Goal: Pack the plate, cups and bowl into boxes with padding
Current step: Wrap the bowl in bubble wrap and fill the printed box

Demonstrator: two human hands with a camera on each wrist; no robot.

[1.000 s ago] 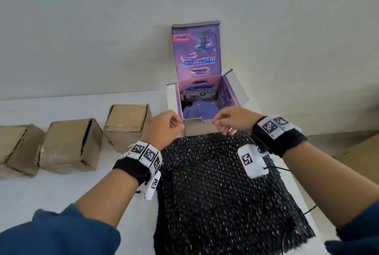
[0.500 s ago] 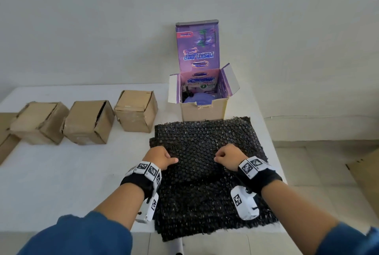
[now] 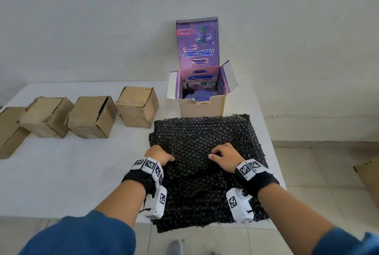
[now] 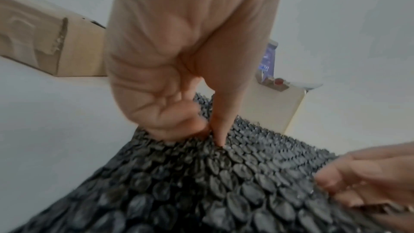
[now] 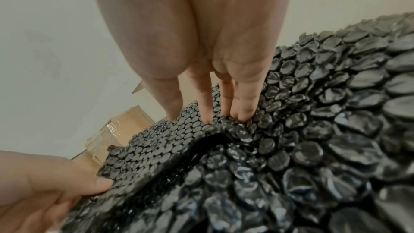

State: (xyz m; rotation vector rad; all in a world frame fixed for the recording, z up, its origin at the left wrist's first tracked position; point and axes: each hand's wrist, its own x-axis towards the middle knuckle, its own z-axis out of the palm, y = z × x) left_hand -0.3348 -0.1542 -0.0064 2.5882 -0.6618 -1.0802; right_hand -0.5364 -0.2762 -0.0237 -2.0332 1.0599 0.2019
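Note:
Black bubble wrap point(image 3: 201, 131) lies in stacked sheets on the white table, its near edge hanging over the front. My left hand point(image 3: 170, 158) pinches the top sheet between thumb and curled fingers, as the left wrist view shows point(image 4: 212, 137). My right hand point(image 3: 213, 155) grips the same sheet a little to the right, fingertips dug into a raised fold point(image 5: 208, 120). Behind the wrap stands an open purple-lined box point(image 3: 202, 109) with its lid up. A pale blue rounded dish point(image 3: 198, 97) sits inside, mostly hidden.
Three closed brown cardboard boxes point(image 3: 139, 109) point(image 3: 92, 117) point(image 3: 47, 115) stand in a row left of the wrap, with a flat carton point(image 3: 10, 129) at the far left. The table's right edge point(image 3: 272, 152) runs beside the wrap. Cardboard point(image 3: 369, 179) lies on the floor.
Both hands came back from the open box's front rim to the middle of the bubble wrap and took hold of its top sheet. In the last half second they barely moved.

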